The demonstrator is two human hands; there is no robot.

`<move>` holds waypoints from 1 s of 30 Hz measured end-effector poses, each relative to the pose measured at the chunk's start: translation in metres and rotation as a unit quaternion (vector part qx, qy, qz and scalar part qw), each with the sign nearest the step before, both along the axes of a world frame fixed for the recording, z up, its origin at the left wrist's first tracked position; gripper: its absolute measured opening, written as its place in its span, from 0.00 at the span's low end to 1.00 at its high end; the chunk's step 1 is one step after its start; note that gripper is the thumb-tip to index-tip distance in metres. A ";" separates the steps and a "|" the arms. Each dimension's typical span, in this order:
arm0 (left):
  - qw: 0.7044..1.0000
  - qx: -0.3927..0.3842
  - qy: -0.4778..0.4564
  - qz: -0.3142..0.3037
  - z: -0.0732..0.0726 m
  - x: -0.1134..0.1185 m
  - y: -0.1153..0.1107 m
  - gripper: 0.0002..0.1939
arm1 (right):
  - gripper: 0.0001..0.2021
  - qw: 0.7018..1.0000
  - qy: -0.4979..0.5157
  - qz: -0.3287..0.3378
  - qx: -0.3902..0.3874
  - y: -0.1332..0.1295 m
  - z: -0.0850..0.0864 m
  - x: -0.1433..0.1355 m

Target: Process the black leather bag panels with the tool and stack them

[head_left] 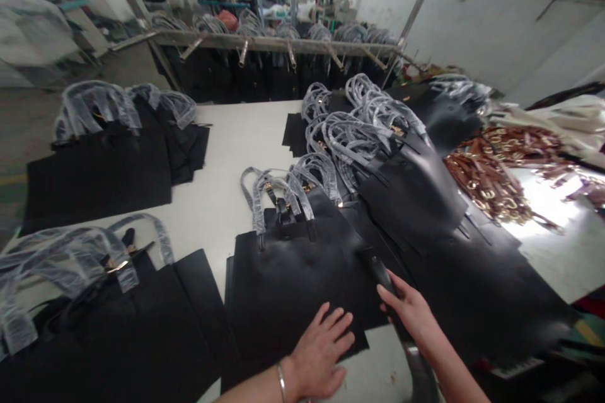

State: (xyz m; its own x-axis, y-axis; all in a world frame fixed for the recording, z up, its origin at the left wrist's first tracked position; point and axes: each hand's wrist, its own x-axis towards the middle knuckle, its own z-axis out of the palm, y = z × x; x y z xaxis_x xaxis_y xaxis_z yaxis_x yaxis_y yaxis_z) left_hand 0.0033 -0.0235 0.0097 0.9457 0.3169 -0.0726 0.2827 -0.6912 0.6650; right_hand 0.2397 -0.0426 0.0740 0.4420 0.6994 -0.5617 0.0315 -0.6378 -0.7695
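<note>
- Black strip (378, 272), pinched in the right hand (404, 310), at the bag's (288, 277) 3 o'clock.
- Left hand (324, 352), empty, spread wide at its 5 o'clock.
- Wrapped handles (258, 214) at 12.
- Brown straps (491, 179), farther, at 2.

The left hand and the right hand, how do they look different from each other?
The left hand is open with its fingers spread over a black panel, while the right hand is curled around a long dark piece. The left hand has a silver bracelet at the wrist; none shows by the right hand. Both hands are bare, with no gloves.
</note>
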 end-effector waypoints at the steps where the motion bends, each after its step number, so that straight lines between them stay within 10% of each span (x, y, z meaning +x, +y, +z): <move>1: 1.000 -0.007 0.000 -0.006 0.001 -0.001 0.000 0.30 | 0.39 1.000 -0.013 0.002 0.008 0.004 -0.001 0.001; 5: 0.999 -0.014 -0.023 -0.018 0.000 -0.001 0.029 0.28 | 0.36 0.997 -0.030 0.064 0.009 0.005 0.006 0.005; 12: 0.942 0.187 0.023 0.276 -0.012 0.005 0.141 0.36 | 0.34 0.993 -0.016 0.120 -0.013 0.006 0.032 -0.006; 30: 0.950 0.139 0.006 0.279 -0.045 0.002 0.098 0.37 | 0.25 0.993 0.025 0.115 0.000 0.138 0.003 -0.012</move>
State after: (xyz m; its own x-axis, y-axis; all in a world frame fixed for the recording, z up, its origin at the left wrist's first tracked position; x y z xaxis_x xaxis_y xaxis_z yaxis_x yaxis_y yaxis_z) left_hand 0.0054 0.0750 -0.0352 0.6241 0.7774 0.0783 0.6634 -0.5802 0.4725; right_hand 0.2275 0.0958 0.0768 0.2415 0.7791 -0.5785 0.1374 -0.6176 -0.7744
